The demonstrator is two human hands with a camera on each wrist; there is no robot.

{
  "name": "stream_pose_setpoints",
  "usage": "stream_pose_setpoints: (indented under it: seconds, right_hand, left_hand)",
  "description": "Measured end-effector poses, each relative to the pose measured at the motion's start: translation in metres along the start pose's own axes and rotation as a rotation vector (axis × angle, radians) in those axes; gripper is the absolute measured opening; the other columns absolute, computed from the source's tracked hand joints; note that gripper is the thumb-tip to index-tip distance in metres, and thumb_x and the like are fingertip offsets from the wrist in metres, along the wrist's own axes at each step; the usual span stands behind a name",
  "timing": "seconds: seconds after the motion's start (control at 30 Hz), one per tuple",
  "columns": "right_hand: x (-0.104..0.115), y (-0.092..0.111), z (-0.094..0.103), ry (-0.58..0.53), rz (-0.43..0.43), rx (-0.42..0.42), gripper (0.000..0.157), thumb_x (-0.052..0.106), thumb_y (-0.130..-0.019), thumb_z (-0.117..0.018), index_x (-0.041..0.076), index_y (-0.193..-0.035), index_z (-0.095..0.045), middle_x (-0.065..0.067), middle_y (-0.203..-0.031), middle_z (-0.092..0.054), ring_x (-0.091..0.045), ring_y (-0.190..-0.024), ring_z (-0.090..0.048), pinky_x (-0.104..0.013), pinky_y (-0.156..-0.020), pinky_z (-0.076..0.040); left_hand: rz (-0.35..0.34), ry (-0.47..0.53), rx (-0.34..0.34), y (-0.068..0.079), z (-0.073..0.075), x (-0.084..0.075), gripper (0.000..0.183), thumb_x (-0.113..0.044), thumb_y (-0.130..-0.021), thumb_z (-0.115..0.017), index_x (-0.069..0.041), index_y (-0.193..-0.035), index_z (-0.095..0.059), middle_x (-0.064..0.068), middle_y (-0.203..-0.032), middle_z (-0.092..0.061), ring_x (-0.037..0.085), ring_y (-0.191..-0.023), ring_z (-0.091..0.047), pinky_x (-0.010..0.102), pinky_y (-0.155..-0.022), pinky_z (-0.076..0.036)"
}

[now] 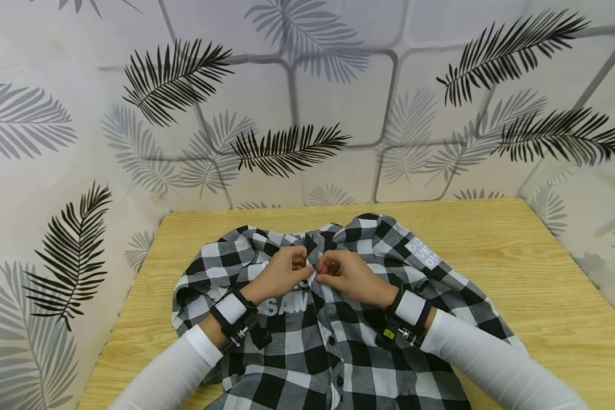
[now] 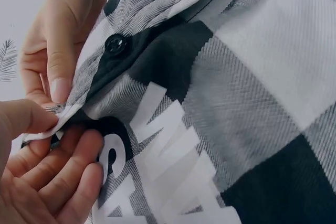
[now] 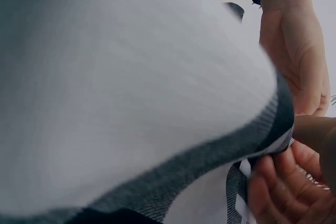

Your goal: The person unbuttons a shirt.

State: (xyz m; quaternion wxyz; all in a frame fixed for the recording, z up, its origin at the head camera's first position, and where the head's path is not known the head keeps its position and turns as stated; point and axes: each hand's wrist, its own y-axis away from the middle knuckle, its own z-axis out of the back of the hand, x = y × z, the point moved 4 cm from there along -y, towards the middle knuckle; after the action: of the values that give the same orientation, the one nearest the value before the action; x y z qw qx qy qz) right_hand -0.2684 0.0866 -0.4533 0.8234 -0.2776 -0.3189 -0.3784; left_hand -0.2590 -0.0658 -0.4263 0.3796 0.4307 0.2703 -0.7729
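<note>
A black, white and grey checked button-up shirt lies front up on the table, with white lettering on its chest. At the upper front placket, my left hand pinches the fabric edge between thumb and fingers. Close against it, my right hand pinches the same placket from the other side. The left wrist view shows the thumb of the left hand on the folded edge, and a dark button farther along the strip. Fabric covers much of the right wrist view, where the right hand grips the edge.
The light wooden table extends around the shirt, its back edge near a wall with leaf patterns. One sleeve with a white printed patch spreads to the right. Lower buttons run down the placket.
</note>
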Motion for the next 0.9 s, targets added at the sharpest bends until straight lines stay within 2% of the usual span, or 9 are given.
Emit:
stream_pose_setpoints:
  seconds: [0.07,0.13,0.23,0.27,0.37,0.47,0.57,0.7,0.9]
  right_hand:
    - [-0.001,-0.001,0.0,0.04,-0.013,-0.012,0.008,0.024,-0.083,-0.063,0.019,-0.083,-0.059,0.005,-0.073,-0.059,-0.006,-0.062,-0.054,-0.028,-0.054,-0.048]
    - [-0.002,-0.001,0.0,0.073,-0.018,-0.022,0.006,0.023,-0.084,-0.062,0.019,-0.081,-0.059,0.005,-0.07,-0.059,-0.006,-0.058,-0.052,-0.028,-0.052,-0.046]
    - [-0.002,-0.001,0.001,0.108,-0.025,-0.031,0.007,0.021,-0.085,-0.06,0.018,-0.079,-0.058,0.005,-0.068,-0.058,-0.006,-0.055,-0.05,-0.028,-0.049,-0.044]
    - [-0.002,-0.001,0.001,0.117,-0.029,-0.03,0.006,0.021,-0.086,-0.059,0.018,-0.08,-0.058,0.006,-0.069,-0.058,-0.005,-0.055,-0.05,-0.028,-0.049,-0.044]
    - [-0.003,0.0,0.004,0.13,-0.052,-0.042,0.005,0.021,-0.087,-0.058,0.017,-0.083,-0.056,0.005,-0.073,-0.058,-0.004,-0.06,-0.051,-0.028,-0.052,-0.046]
    - [-0.003,-0.001,0.009,0.124,-0.069,-0.075,0.005,0.021,-0.087,-0.058,0.017,-0.084,-0.056,0.005,-0.078,-0.059,-0.003,-0.065,-0.053,-0.029,-0.056,-0.048]
    - [0.0,-0.002,0.017,0.122,-0.062,-0.123,0.005,0.021,-0.086,-0.058,0.018,-0.084,-0.056,0.004,-0.08,-0.061,-0.004,-0.066,-0.054,-0.029,-0.058,-0.049]
    - [0.005,-0.005,0.026,0.129,-0.049,-0.175,0.005,0.022,-0.086,-0.059,0.019,-0.083,-0.055,0.003,-0.08,-0.061,-0.007,-0.064,-0.054,-0.031,-0.054,-0.047]
    - [0.009,-0.007,0.033,0.122,-0.059,-0.206,0.006,0.022,-0.086,-0.059,0.018,-0.083,-0.055,0.002,-0.08,-0.06,-0.008,-0.062,-0.054,-0.032,-0.051,-0.046]
  left_hand:
    - [-0.004,0.024,-0.006,0.0,0.001,0.001,0.027,-0.006,-0.087,-0.051,0.012,-0.076,-0.034,0.005,-0.052,-0.03,0.014,-0.041,-0.028,0.026,-0.045,-0.025]
    - [-0.008,0.052,0.012,-0.001,0.001,0.001,0.027,-0.006,-0.088,-0.05,0.011,-0.076,-0.032,0.002,-0.052,-0.028,0.015,-0.04,-0.026,0.027,-0.044,-0.024]
    - [-0.012,0.071,0.064,-0.001,0.001,0.0,0.023,-0.008,-0.09,-0.047,0.009,-0.078,-0.037,0.005,-0.055,-0.033,0.02,-0.042,-0.029,0.029,-0.044,-0.027]
    - [-0.014,0.069,0.078,0.0,0.002,-0.001,0.02,-0.009,-0.091,-0.047,0.008,-0.08,-0.04,0.008,-0.059,-0.04,0.02,-0.045,-0.037,0.03,-0.047,-0.033]
    - [-0.01,0.049,0.099,0.001,0.003,-0.003,0.016,-0.011,-0.092,-0.047,0.005,-0.094,-0.051,0.016,-0.083,-0.054,0.023,-0.073,-0.054,0.036,-0.067,-0.047]
    - [0.008,0.032,0.092,0.001,0.004,-0.004,0.02,-0.011,-0.091,-0.048,0.002,-0.105,-0.054,0.019,-0.106,-0.055,0.026,-0.098,-0.053,0.044,-0.084,-0.046]
    - [0.012,0.019,0.098,0.002,0.002,-0.005,0.019,-0.011,-0.09,-0.05,0.002,-0.103,-0.055,0.02,-0.101,-0.057,0.031,-0.087,-0.056,0.039,-0.071,-0.049]
    - [0.007,0.02,0.148,0.002,-0.005,-0.007,0.015,-0.011,-0.088,-0.053,0.002,-0.093,-0.057,0.023,-0.083,-0.06,0.037,-0.067,-0.054,0.029,-0.053,-0.044]
    - [0.018,0.062,0.195,0.002,-0.01,-0.011,0.014,-0.011,-0.089,-0.052,0.004,-0.087,-0.054,0.024,-0.071,-0.061,0.037,-0.054,-0.052,0.027,-0.041,-0.04]
